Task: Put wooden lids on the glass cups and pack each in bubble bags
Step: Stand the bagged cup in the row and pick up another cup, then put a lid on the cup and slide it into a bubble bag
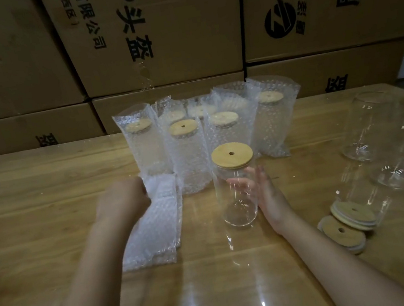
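A clear glass cup [238, 199] stands upright at the table's middle with a round wooden lid [232, 155] on it. My right hand [266, 190] is behind and to the right of the cup, fingers spread against its side. My left hand [124, 198] is closed on the top edge of a flat bubble bag [154, 228] lying left of the cup. Behind them stand several lidded cups packed in bubble bags [188, 155].
Bare glass cups [370, 127] stand at the right. Two stacks of loose wooden lids [347, 222] lie at the near right, one under an upturned glass. Stacked cardboard boxes [153, 42] wall off the back of the wooden table [31, 191].
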`<state>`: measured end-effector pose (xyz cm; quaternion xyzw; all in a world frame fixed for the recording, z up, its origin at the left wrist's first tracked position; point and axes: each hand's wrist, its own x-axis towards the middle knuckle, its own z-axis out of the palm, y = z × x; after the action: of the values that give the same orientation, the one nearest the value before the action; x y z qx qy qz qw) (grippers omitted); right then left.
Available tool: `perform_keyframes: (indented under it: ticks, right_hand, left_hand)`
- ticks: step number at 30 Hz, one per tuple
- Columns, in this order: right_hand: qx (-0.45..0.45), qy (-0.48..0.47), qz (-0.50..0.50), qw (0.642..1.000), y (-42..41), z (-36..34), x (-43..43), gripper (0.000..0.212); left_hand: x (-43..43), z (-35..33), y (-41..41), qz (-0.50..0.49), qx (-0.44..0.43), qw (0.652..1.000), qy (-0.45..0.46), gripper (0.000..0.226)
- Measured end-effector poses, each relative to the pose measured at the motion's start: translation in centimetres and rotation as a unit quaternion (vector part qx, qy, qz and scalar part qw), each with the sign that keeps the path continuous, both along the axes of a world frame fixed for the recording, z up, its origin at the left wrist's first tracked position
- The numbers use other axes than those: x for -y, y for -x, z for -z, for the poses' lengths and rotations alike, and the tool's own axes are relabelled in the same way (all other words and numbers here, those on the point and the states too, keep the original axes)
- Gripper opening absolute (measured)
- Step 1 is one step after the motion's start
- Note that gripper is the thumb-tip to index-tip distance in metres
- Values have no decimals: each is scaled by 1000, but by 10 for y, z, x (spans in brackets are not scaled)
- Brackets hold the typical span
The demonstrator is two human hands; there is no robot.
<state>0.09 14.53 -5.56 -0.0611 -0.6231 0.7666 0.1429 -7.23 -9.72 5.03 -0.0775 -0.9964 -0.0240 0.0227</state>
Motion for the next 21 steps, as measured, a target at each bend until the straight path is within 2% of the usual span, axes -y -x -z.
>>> perform_keyframes:
  ticks: [5, 8, 10, 11, 14, 16, 19, 21]
  right_hand:
    - [-69, -29, 89, 993, -3, -34, 1, 44]
    - [-146, -109, 94, 979, -9, -64, -1, 46]
    - [-170, -175, 56, 968, -11, -81, 0, 50]
    - [-156, -225, 31, 961, -11, -89, 0, 59]
    - [-55, -354, -24, 933, -7, -109, 0, 91]
    - [-15, -375, -52, 926, -5, -116, 1, 96]
    - [-31, -374, -44, 926, -6, -121, 7, 87]
    - [-78, -330, -40, 940, -7, -121, 7, 54]
  left_hand:
    - [2, -67, -31, 86, -186, 977, -52, 16]
    - [5, -96, -54, 189, -245, 939, -149, 21]
    - [6, -107, -67, 254, -236, 916, -203, 23]
    - [5, -110, -71, 278, -220, 907, -228, 25]
    - [2, -106, -72, 310, -180, 877, -321, 36]
    - [-2, -99, -67, 308, -159, 843, -411, 42]
    - [-8, -87, -58, 301, -153, 786, -518, 46]
    - [-11, -79, -51, 275, -158, 760, -567, 45]
